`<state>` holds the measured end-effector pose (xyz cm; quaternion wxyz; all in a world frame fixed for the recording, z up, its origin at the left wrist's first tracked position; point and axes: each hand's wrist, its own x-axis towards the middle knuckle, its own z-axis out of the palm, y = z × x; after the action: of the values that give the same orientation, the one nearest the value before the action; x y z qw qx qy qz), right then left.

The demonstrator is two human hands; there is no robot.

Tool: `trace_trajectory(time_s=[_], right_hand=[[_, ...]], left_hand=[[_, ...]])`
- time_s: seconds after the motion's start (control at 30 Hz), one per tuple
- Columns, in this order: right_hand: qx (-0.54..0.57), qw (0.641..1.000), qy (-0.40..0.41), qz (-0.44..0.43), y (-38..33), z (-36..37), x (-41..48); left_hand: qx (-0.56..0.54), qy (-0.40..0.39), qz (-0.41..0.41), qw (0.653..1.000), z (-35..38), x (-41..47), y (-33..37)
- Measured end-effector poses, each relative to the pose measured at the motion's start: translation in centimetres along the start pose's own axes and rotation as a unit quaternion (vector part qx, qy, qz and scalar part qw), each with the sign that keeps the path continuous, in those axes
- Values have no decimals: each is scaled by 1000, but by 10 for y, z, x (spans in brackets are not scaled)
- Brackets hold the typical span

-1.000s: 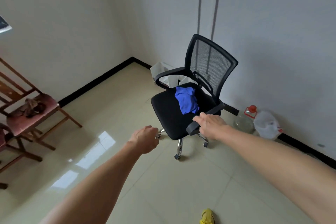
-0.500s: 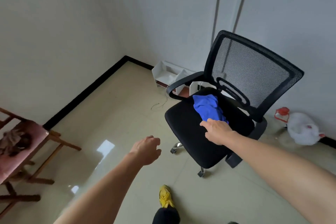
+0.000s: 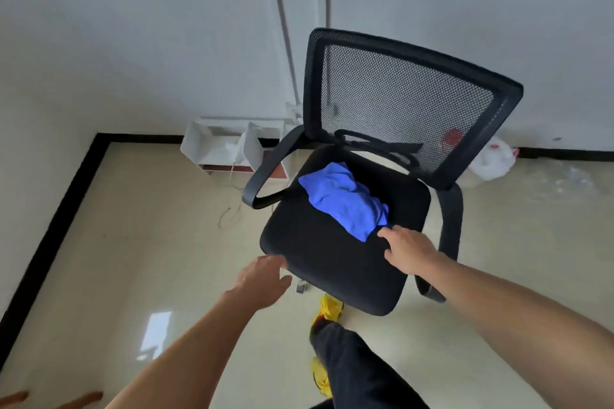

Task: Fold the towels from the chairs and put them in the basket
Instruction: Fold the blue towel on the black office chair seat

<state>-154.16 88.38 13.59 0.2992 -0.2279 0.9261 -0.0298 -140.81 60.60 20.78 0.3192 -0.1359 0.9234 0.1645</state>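
A crumpled blue towel (image 3: 345, 199) lies on the seat of a black mesh office chair (image 3: 329, 256), toward the backrest. My right hand (image 3: 407, 251) hovers over the seat with its fingertips touching the towel's near edge; the fingers are spread and hold nothing. My left hand (image 3: 262, 276) is at the seat's front left corner, fingers apart and empty. No basket is in view.
A white shelf unit (image 3: 229, 146) stands by the wall behind the chair, with a thin cable (image 3: 232, 206) on the floor. A white plastic bag (image 3: 495, 158) lies by the wall at right. My leg and yellow shoe (image 3: 327, 307) stand just before the chair.
I have stepped closer to the chair. My right hand left the armrest and reached the towel's edge. My left hand came forward to the seat's front corner and opened.
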Motion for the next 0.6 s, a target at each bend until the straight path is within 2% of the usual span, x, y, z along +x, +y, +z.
trace_trajectory(time_s=[0.2, 0.37, 0.43, 0.53, 0.6], right_hand=[[114, 986, -35, 117, 9, 37, 70], [221, 957, 1, 190, 15, 51, 126], [280, 926, 52, 249, 21, 53, 150], [393, 846, 141, 332, 29, 69, 187], [466, 785, 166, 373, 29, 79, 205]], left_hand=[[-8, -60, 29, 998, 8, 103, -5], [-39, -35, 25, 998, 5, 185, -3], [-47, -27, 26, 998, 6, 217, -1], [-58, -11, 52, 997, 19, 271, 5], [-49, 23, 88, 995, 26, 307, 14]])
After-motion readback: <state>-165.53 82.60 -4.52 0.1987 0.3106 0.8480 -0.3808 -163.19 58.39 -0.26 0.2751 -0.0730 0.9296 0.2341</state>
